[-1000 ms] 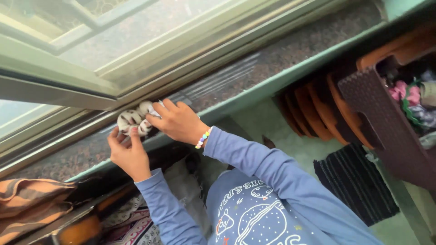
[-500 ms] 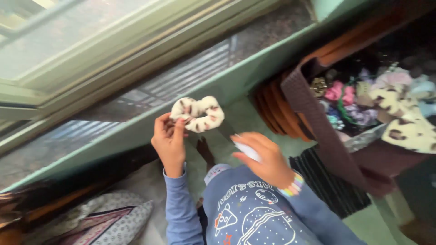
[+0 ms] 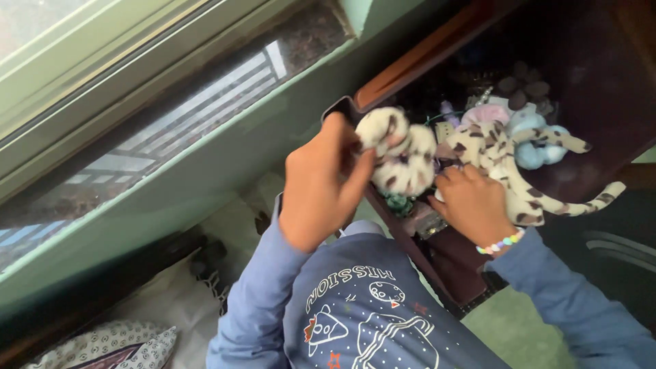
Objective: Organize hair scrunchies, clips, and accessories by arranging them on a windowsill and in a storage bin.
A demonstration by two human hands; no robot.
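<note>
Scrunchie [image 3: 400,157], cream with dark brown spots, sits pinched in the fingers [image 3: 355,171] of the left hand [image 3: 318,188], held right at the near edge of a dark brown basket [image 3: 601,68]. The left fingers are closed narrowly on the fabric ring. Just beside it, the right hand [image 3: 471,201] reaches into the basket with its fingers curled down among the contents; whether they grip anything cannot be told. A bead bracelet [image 3: 501,242] in pastel colours circles the right wrist. Inside the basket, next to the right hand, lies a spotted cream cloth [image 3: 519,178] with long trailing ends, and beyond it a pale blue scrunchie [image 3: 536,147] and a pink one [image 3: 485,113]. Both arms wear blue sleeves [image 3: 260,301]. To the left runs a pale green window sill [image 3: 171,178] below a window frame [image 3: 102,68].
</note>
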